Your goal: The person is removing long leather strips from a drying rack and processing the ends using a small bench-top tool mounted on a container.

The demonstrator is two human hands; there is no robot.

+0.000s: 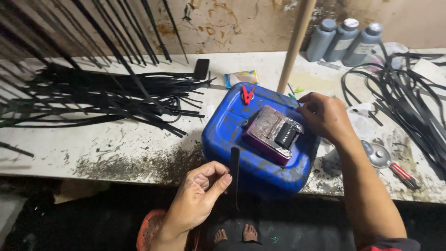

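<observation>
1 flat black strip (234,176) is pinched in the left hand (200,195) fingers; the right hand (325,116), fingers curled, grip unclear, is rested on a scuffed blue plastic canister (223,135).

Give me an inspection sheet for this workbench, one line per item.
Surface: white bench, paint-stained and grimy.
Job's things: blue jerrycan lying flat at the bench edge, purple block with black roller on it; thin black strip upright in front.
Clutter: red clip, three grey bottles, black strip pile, wooden pole, metal tool with red handle.
Grips: left hand pinches the strip; right hand rests at the block's far side.
Cables: black straps looped on the right.
Surroundings: stained wall; bare feet below.
</observation>
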